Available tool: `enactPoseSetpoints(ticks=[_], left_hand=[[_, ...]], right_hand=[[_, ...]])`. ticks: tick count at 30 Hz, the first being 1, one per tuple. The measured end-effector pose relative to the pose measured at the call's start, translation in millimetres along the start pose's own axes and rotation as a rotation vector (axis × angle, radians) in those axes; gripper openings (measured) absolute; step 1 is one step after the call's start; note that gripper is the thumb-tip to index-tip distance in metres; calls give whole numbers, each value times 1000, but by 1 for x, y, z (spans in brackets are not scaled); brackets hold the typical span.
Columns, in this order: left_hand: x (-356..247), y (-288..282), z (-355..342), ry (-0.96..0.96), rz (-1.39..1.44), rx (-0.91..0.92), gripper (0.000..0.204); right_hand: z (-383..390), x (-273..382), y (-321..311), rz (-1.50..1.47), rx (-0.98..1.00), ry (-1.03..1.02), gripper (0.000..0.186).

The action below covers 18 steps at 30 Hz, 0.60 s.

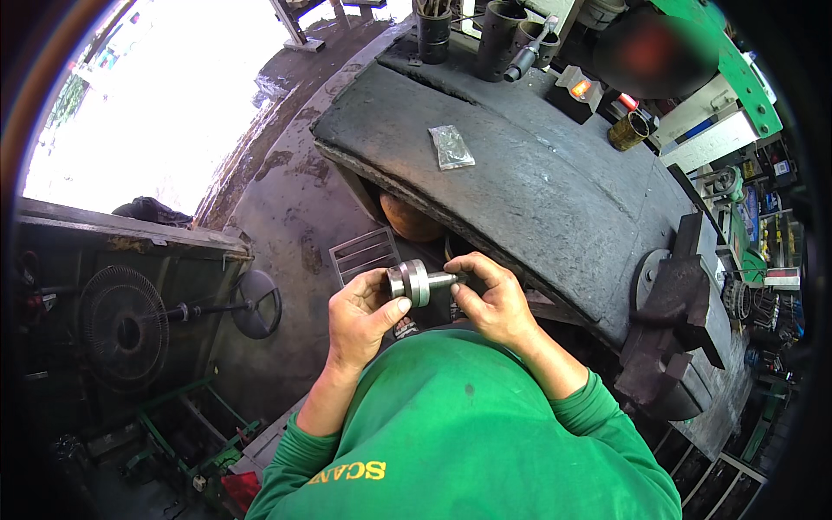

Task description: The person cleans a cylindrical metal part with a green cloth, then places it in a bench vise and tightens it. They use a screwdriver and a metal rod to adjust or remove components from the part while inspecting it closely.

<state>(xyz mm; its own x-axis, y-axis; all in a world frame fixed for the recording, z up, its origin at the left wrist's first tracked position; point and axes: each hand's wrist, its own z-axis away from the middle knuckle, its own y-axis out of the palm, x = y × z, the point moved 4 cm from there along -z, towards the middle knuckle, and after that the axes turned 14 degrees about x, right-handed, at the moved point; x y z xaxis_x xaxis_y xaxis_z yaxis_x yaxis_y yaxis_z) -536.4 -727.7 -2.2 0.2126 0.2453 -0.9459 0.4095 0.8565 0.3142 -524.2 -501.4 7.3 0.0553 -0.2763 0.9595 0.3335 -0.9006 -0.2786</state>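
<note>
In front of my green shirt I hold a stepped metal part (417, 283) roughly level, with a wide ringed head at its left and a narrower round shaft at its right. My left hand (358, 321) is closed around the wide head, the thumb on its lower side. At the other side, my right hand (497, 305) pinches the thin tip of the shaft between thumb and fingers. Beyond them, a small clear plastic packet (451, 147) lies on the dark workbench (537, 199).
A heavy bench vise (680, 316) stands at the bench's right end. Dark metal cups (501, 39) and a rusty tin (628, 130) sit along the back. To the left are a pedestal fan (124, 329) and a slatted metal frame (366, 254) on the floor.
</note>
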Motion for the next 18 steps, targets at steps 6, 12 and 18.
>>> enactPoseSetpoints(ticks=[6,12,18], left_hand=[[1,1,1,-7,-7,1,53],[0,2,3,6,-27,-4,52],[1,3,5,-27,-80,-9,60]], right_hand=[[1,1,0,4,-4,-11,27],[2,0,1,3,-8,-22,27],[2,-1,0,18,0,-26,27]])
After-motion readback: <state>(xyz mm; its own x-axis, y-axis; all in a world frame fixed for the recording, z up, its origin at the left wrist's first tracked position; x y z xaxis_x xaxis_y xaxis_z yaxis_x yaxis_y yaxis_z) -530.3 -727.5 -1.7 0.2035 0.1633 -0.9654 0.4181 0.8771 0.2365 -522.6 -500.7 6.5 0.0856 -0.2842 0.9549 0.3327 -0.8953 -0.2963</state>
